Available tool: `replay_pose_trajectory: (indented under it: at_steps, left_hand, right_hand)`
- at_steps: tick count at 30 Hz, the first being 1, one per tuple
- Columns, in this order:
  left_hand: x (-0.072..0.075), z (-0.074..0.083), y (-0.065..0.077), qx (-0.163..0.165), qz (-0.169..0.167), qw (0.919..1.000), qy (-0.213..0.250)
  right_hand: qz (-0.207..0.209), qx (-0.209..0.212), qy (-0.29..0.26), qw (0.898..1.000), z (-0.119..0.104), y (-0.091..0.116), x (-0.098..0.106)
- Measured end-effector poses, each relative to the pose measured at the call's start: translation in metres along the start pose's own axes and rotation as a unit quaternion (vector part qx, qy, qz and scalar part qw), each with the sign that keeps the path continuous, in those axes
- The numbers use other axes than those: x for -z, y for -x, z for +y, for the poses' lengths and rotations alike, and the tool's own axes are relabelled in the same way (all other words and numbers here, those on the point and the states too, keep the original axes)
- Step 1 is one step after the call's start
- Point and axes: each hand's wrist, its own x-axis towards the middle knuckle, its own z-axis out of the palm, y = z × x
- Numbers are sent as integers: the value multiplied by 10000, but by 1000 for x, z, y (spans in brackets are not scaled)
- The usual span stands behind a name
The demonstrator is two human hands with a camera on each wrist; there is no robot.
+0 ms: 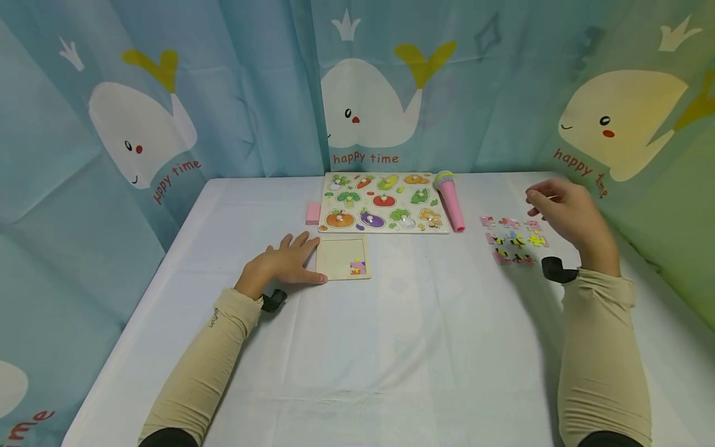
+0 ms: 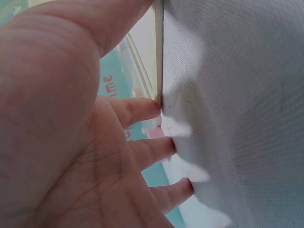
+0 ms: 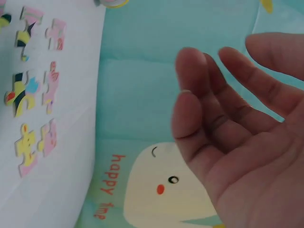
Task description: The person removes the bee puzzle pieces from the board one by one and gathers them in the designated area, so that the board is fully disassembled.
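My left hand (image 1: 286, 261) rests at the left side of a small square wooden puzzle tray (image 1: 335, 256), its fingers spread. The thumb lies by the tray's near left corner and a fingertip touches its far left corner. One pink and yellow jigsaw piece (image 1: 358, 267) sits in the tray's near right corner. Over on the right, my right hand (image 1: 572, 212) hovers above the loose jigsaw pieces (image 1: 517, 239), which lie in rough rows. Its fingers are loosely bent, and the right wrist view shows nothing between the thumb and fingers.
Behind the tray lies a vegetable peg puzzle board (image 1: 408, 211). A pink toy microphone (image 1: 451, 202) leans along its right side, and a pink block (image 1: 313, 213) is at its left. A whale-print curtain (image 1: 268, 93) hangs around the white table (image 1: 391, 360).
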Motion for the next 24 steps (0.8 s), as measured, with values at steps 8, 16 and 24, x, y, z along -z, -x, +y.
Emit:
replay_pose_trajectory:
  at_steps: [8, 16, 24]
  left_hand:
    - [1, 1, 2, 6, -6, 10000, -3]
    - [1, 1, 2, -1, -14, 10000, 9]
    - [1, 2, 1, 55, -51, 10000, -35]
  right_hand:
    - [636, 320, -250, 9971, -20, 2, -4]
    - [799, 760, -1754, 9783, -45, 4, -12]
    - [720, 963, -1656, 9788, -65, 6, -24]
